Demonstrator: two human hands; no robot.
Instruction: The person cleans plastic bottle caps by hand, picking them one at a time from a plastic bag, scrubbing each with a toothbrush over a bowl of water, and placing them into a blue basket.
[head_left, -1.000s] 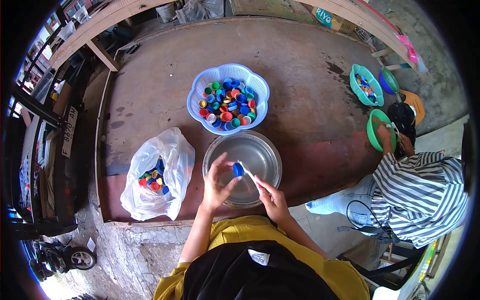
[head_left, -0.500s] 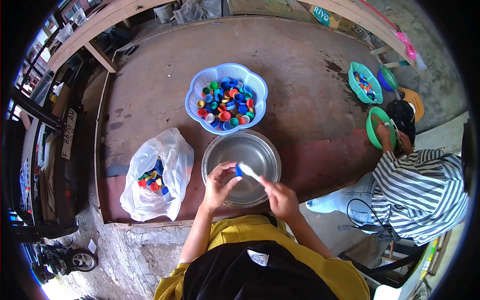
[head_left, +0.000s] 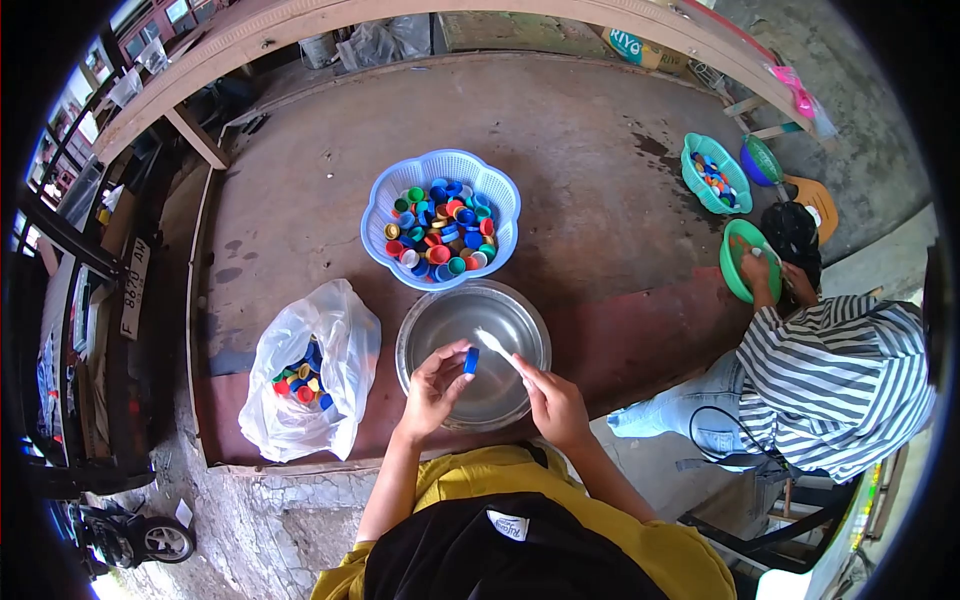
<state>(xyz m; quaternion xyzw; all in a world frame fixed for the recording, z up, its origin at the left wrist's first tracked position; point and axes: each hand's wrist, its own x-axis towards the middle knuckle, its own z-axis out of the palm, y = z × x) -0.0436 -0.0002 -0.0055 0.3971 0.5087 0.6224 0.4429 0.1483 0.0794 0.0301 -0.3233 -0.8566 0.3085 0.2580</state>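
Between the thumb and fingers of my left hand [head_left: 433, 388] is a blue bottle cap [head_left: 471, 360], held on edge over a steel basin [head_left: 410, 345]. My right hand [head_left: 556, 405] is closed around the handle of a white toothbrush [head_left: 496, 347]. The brush head points up and left, a little apart from the cap. Just beyond the basin stands a blue plastic basket [head_left: 372, 235] full of colourful bottle caps [head_left: 440, 228]. Left of the basin, a clear plastic bag [head_left: 345, 330] holds more bottle caps [head_left: 303, 380].
At the right, a person in a striped shirt [head_left: 830, 385] works with their hands at a green bowl [head_left: 732, 265]. A turquoise basket [head_left: 690, 170] of caps sits behind that bowl. A wooden rail [head_left: 480, 22] crosses the far side of the brown table [head_left: 590, 190].
The toothbrush has come away from the cap, and my right hand has shifted slightly left. The cap now shows its side more fully. The whole view has tilted slightly.
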